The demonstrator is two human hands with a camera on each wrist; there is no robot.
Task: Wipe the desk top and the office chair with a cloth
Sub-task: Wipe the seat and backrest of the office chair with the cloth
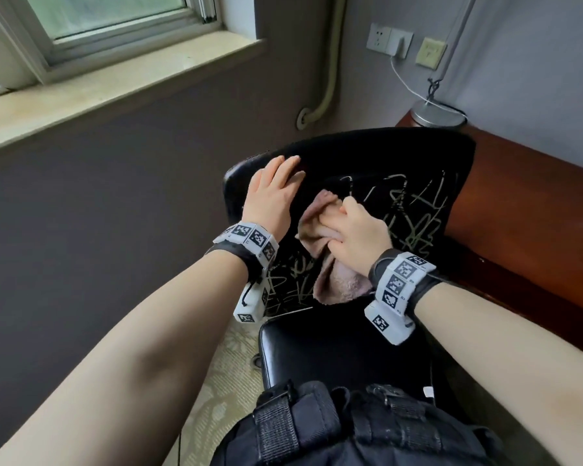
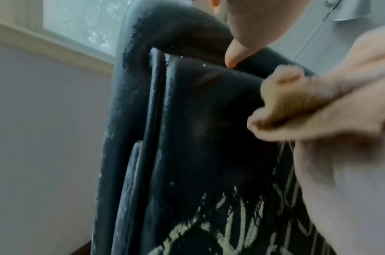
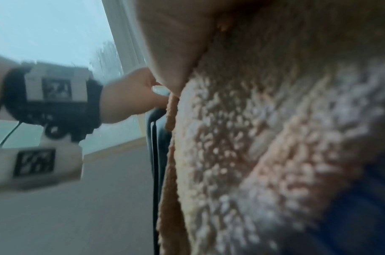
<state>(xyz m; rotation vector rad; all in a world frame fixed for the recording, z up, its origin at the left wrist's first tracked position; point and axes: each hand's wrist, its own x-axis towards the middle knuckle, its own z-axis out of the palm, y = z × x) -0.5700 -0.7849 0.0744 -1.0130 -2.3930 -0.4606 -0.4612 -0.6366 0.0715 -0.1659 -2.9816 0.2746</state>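
Black leatherette office chair (image 1: 367, 169), backrest covered in pale scribble marks (image 1: 414, 210); upper-left patch near the top edge already reads clean in the left wrist view. Step in hand, by the look of it: wiping the backrest face.

To do it well:
- Keep cloth (image 1: 320, 250) bunched thick under the palm, press flat, not with fingertips only.
- Work in overlapping strokes from the clean patch outward, right and down, where marks are densest.
- Refold to a fresh face once the pile loads up; otherwise likely just smears.
- Keep bracing the chair, since a swivel chair probably turns or rolls under pressure.
- Seam along the left edge of the backrest (image 2: 154, 110) likely traps residue; needs a pass along it, not across.

Hands:
- Right hand (image 1: 357, 233) curled round the pinkish terry cloth, thumb and fingers clamped on a fold, knuckles toward the camera. Cloth sits between palm and backrest, pressed against the upper middle of the backrest; loose tail hangs below the wrist toward the seat (image 1: 317, 351). Right wrist view mostly filled with terry pile, blurred.
- Left hand (image 1: 273, 193) on the top-left corner of the backrest, fingers straight and laid together over the edge, holding nothing, just steadying. Just beside the cloth, not touching it.

Wooden desk (image 1: 535, 203) to the right, behind the chair, lamp base (image 1: 438, 112) on it; cannot tell whether wiped.
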